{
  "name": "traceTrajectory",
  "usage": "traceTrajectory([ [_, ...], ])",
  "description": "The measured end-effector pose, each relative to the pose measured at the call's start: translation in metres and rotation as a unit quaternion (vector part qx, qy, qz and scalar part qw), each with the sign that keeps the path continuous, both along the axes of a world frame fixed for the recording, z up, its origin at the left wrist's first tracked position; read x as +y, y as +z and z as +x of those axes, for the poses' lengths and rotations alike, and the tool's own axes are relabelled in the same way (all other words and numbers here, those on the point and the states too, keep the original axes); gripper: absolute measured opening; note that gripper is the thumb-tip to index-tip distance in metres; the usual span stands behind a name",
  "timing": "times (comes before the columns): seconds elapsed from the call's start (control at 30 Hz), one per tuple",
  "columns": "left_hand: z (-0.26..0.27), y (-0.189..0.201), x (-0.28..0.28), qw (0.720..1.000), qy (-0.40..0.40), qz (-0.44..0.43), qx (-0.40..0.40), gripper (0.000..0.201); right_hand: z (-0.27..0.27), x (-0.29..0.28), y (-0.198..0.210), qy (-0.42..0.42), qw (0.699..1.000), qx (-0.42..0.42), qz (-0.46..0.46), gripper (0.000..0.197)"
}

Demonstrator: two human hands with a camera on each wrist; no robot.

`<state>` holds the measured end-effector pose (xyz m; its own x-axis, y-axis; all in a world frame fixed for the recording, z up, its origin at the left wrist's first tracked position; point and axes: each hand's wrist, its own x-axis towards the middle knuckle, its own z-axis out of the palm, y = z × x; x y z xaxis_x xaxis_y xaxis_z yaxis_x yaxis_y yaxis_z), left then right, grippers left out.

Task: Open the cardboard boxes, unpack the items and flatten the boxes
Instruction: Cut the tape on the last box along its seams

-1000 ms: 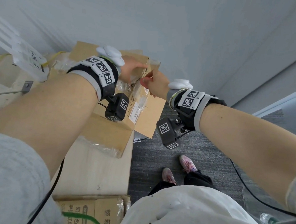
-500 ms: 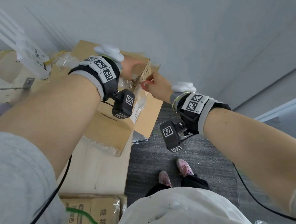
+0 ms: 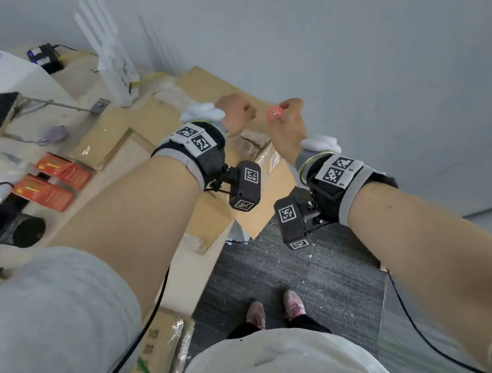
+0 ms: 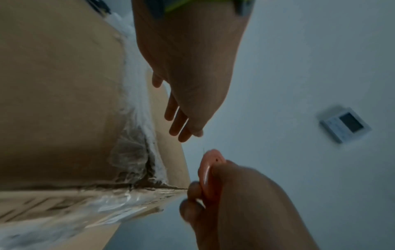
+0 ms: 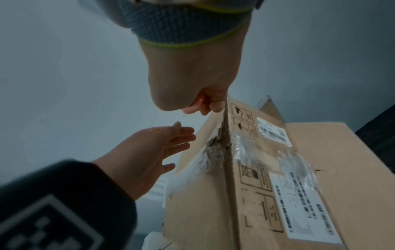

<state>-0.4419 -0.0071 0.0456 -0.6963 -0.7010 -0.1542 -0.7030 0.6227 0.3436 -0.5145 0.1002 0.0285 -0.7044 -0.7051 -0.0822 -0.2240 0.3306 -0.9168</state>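
Note:
A brown cardboard box with torn clear tape along its top seam stands at the table's right edge. It fills the left of the left wrist view and shows printed labels in the right wrist view. My right hand is raised just above the box's top corner and grips a small pink cutter, whose rounded end shows in the left wrist view. Beside it my left hand holds nothing, its fingers relaxed and straight, off the box.
A white router, two orange cartons, flat cardboard and cables lie on the table to the left. Another taped box sits below near my body. Dark carpet and my feet are on the right. The wall holds a control panel.
Both hands have lifted off the box's taped corner, and my left hand has let go of the box. The head view has swung left, showing more of the table.

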Motion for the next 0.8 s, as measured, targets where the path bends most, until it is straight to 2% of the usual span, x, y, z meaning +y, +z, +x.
traceTrajectory([
  [0.1, 0.022, 0.003, 0.005, 0.995, 0.056, 0.031, 0.072, 0.038, 0.018, -0.019, 0.010, 0.062, 0.997, 0.046, 0.002, 0.027],
  [0.17, 0.030, 0.002, 0.007, 0.989, 0.096, 0.023, 0.109, 0.037, 0.022, -0.026, 0.013, 0.098, 0.992, 0.074, 0.009, 0.030],
  [0.23, 0.041, 0.001, 0.009, 0.984, 0.136, 0.000, 0.116, 0.031, 0.027, -0.031, 0.015, 0.127, 0.990, 0.065, -0.005, 0.028],
  [0.4, 0.101, -0.003, 0.007, 0.953, 0.272, -0.028, 0.133, 0.031, 0.065, -0.057, 0.013, 0.258, 0.962, 0.091, -0.006, 0.027],
  [0.47, 0.115, -0.004, 0.011, 0.938, 0.312, -0.018, 0.153, 0.030, 0.074, -0.064, 0.011, 0.286, 0.950, 0.128, -0.002, 0.034],
  [0.5, 0.145, -0.009, 0.014, 0.918, 0.361, -0.020, 0.164, 0.029, 0.098, -0.071, 0.008, 0.325, 0.933, 0.154, 0.004, 0.041],
  [0.57, 0.166, -0.013, 0.018, 0.897, 0.402, -0.010, 0.185, 0.029, 0.110, -0.078, 0.004, 0.336, 0.914, 0.223, 0.052, 0.050],
  [0.63, 0.188, -0.023, 0.018, 0.881, 0.436, -0.005, 0.185, 0.026, 0.119, -0.082, -0.003, 0.336, 0.892, 0.283, 0.110, 0.049],
  [0.73, 0.246, -0.041, 0.020, 0.852, 0.488, -0.002, 0.189, 0.020, 0.152, -0.090, -0.014, 0.345, 0.856, 0.335, 0.188, 0.049],
  [0.8, 0.283, -0.053, 0.020, 0.839, 0.512, 0.002, 0.183, 0.019, 0.173, -0.098, -0.023, 0.321, 0.846, 0.369, 0.212, 0.053],
])
